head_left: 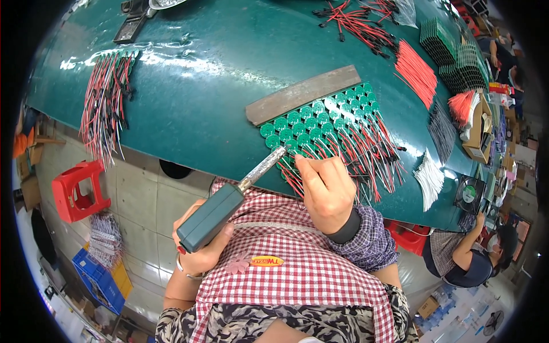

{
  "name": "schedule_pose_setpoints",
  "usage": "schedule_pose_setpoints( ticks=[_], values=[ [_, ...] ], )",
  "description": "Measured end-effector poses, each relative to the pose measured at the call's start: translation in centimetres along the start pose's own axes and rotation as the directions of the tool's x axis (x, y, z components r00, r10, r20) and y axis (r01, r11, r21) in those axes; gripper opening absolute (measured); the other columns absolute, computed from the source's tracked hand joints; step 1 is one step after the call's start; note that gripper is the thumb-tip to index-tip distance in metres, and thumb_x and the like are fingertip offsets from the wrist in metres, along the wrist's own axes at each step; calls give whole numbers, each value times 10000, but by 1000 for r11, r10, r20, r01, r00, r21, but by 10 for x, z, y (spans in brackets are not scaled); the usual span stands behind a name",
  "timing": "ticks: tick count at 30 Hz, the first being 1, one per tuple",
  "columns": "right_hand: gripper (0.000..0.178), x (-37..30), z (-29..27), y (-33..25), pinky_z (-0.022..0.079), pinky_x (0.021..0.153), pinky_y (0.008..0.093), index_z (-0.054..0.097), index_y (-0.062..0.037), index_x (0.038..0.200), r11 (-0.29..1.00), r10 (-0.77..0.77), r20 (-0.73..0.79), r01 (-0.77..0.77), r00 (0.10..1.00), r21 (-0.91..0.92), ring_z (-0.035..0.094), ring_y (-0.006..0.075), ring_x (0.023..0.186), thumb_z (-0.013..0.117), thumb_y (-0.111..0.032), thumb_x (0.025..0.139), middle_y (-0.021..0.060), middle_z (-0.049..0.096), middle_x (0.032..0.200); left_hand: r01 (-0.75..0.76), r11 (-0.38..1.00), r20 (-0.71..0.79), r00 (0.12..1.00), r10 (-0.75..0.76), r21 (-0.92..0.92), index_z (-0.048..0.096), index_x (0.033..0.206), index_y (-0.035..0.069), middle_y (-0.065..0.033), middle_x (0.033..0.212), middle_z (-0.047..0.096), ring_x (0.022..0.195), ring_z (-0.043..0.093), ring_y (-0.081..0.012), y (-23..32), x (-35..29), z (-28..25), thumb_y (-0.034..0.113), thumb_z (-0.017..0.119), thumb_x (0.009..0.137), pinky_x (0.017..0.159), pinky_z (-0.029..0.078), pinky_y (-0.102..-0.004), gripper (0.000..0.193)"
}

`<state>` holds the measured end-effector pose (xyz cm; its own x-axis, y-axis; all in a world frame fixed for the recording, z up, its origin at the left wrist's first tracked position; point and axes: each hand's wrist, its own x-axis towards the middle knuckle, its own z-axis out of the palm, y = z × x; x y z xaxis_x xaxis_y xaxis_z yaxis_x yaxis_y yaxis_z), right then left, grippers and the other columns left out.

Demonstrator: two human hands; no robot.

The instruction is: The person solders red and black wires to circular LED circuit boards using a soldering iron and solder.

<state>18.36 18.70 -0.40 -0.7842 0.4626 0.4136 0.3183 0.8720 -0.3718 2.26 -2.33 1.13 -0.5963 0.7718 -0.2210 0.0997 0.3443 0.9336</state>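
My left hand (199, 260) is wrapped round the dark green handle of a soldering gun (210, 218). Its metal tip touches or nearly touches a panel of small round green circuit boards (309, 123) at the near-left corner. Right beside the tip, my right hand (329, 191) is closed in a pinch on a thin wire, mostly hidden by the fingers. Many red, white and black wires (372, 154) fan out from the panel toward me. A flat grey-brown metal bar (306, 94) lies along the panel's far edge.
Wired boards (106, 97) hang over the green table's left edge. To the right lie bundles of red wires (416, 74), black wires (441, 134) and white wires (429, 180), with stacked green panels (437, 41) behind. A red stool (80, 191) stands at left; another person (472, 257) sits at right.
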Motion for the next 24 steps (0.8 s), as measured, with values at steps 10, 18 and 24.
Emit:
schedule_pose_setpoints(
  ticks=[10, 18, 24],
  values=[
    [313, 1, 2, -6, 484, 573, 333, 716, 27, 1022, 999, 51, -22, -51, 998, 2, 590, 231, 690, 755, 101, 721, 91, 616, 809, -82, 996, 38, 996, 80, 42, 698, 939, -45, -147, 871, 667, 724, 658, -266, -3, 2, 0, -34, 756, 690, 645, 517, -325, 256],
    [312, 2, 2, -6, 479, 570, 334, 716, 23, 1027, 998, 58, -7, -59, 998, -12, 586, 232, 686, 752, 102, 728, 91, 612, 806, -72, 997, 65, 995, 70, 27, 694, 918, -34, -118, 797, 630, 658, 611, -239, -1, 4, 0, -29, 758, 693, 598, 484, -324, 234],
    [326, 0, 3, -4, 488, 595, 334, 688, 55, 1066, 999, 33, 1, -33, 999, -25, 568, 232, 709, 663, 33, 742, 87, 585, 806, -53, 998, 26, 998, 53, 17, 699, 926, -43, -128, 810, 642, 656, 614, -236, -6, -2, -2, -34, 747, 708, 599, 485, -319, 224]
  ],
)
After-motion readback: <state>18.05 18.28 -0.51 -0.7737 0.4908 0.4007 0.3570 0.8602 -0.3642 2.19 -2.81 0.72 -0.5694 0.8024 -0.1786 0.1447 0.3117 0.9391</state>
